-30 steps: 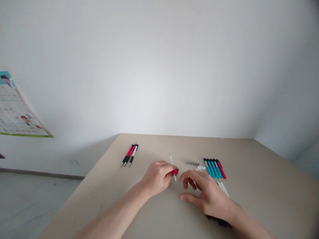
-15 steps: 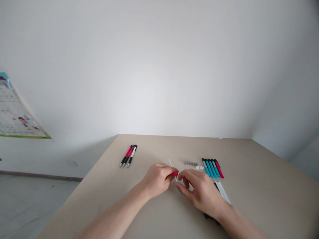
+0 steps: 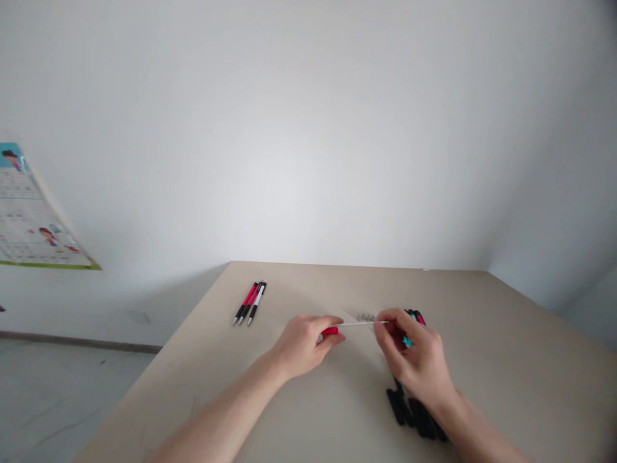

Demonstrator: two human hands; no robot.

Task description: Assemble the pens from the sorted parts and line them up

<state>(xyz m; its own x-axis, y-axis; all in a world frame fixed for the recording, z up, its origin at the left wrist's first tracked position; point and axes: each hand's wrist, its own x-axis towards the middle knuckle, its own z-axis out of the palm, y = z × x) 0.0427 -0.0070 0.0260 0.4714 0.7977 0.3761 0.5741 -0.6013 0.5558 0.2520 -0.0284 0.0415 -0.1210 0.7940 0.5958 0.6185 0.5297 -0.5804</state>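
Observation:
My left hand (image 3: 301,344) is closed round a red pen barrel (image 3: 330,331), only its end showing past the fingers. A thin white refill (image 3: 359,323) sticks out of that barrel to the right, lying almost level. My right hand (image 3: 414,357) pinches the refill's far end between thumb and fingertips. Both hands hover just above the beige table (image 3: 308,418), near its middle. Behind my right hand lie teal and red pen barrels (image 3: 415,316), mostly hidden by it, and small metal springs (image 3: 366,317).
Three finished pens (image 3: 250,302), red and white with black grips, lie side by side at the table's far left. Several black grip pieces (image 3: 409,408) lie under my right wrist. A white wall stands behind, with a poster (image 3: 29,218) at the left and floor beyond the table's left edge.
The refill stood nearly upright in the barrel before; it now lies level, pulled rightward. My right hand moved right and closed on its end. The left hand stayed put.

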